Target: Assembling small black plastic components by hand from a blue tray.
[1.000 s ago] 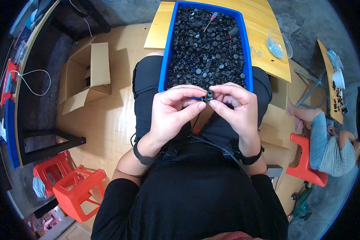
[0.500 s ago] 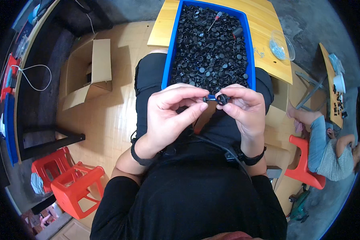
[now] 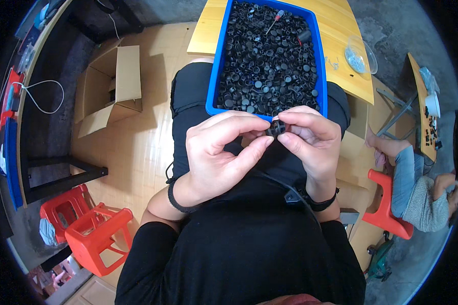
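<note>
Hands, the left hand and right hand, pinch one small round black plastic part above the blue plastic bin, seemingly fitting it; next needs a steady push.

Your fingers cover most of the small black part, so its shape is unclear. The blue bin runs off the top edge, and its black pieces are too small to distinguish.
</note>
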### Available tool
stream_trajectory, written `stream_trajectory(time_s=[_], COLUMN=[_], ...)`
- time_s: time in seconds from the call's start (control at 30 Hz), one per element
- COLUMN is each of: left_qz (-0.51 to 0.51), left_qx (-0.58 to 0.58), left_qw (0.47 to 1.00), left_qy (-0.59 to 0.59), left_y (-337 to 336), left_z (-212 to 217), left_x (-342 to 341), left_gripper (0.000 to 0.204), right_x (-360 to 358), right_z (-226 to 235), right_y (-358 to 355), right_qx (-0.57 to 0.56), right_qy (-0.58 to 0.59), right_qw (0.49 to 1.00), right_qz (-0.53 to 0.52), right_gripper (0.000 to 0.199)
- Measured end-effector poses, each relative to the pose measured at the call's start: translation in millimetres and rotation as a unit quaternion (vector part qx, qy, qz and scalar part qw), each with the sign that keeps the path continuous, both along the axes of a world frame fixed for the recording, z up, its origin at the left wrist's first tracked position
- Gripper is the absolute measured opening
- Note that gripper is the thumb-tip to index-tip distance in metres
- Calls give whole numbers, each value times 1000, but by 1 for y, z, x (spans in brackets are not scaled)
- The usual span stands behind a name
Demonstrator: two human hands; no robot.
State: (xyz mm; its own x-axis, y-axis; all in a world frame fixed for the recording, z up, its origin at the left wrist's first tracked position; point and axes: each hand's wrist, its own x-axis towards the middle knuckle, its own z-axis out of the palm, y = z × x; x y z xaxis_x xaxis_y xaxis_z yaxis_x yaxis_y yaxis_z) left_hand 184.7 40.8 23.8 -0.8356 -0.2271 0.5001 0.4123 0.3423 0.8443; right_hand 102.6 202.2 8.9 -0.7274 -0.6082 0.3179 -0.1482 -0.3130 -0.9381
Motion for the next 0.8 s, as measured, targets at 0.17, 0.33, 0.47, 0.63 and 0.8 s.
stream_trajectory(time_s=[0.17,0.33,0.47,0.63,0.8], left_qz=[9,-8,-14,-17,-21], left_qx=[2,16,12,16,-11], left_qw=[1000,999,999,999,999], left_qy=[2,-38,-37,-31,-38], left_y=[0,-1,-1,-1,-3], left_z=[0,0,0,0,0], left_x=[0,1,0,0,2], left_gripper=[15,18,17,18,18], right_x=[1,0,0,0,-2], right_z=[3,2,1,2,5], right_y=[0,0,0,1,1], right_qx=[17,33,31,37,97], right_qy=[8,30,25,34,194], right_qw=[1000,999,999,999,974], right_qz=[-7,-15,-14,-15,-67], right_gripper=[27,26,26,25,25])
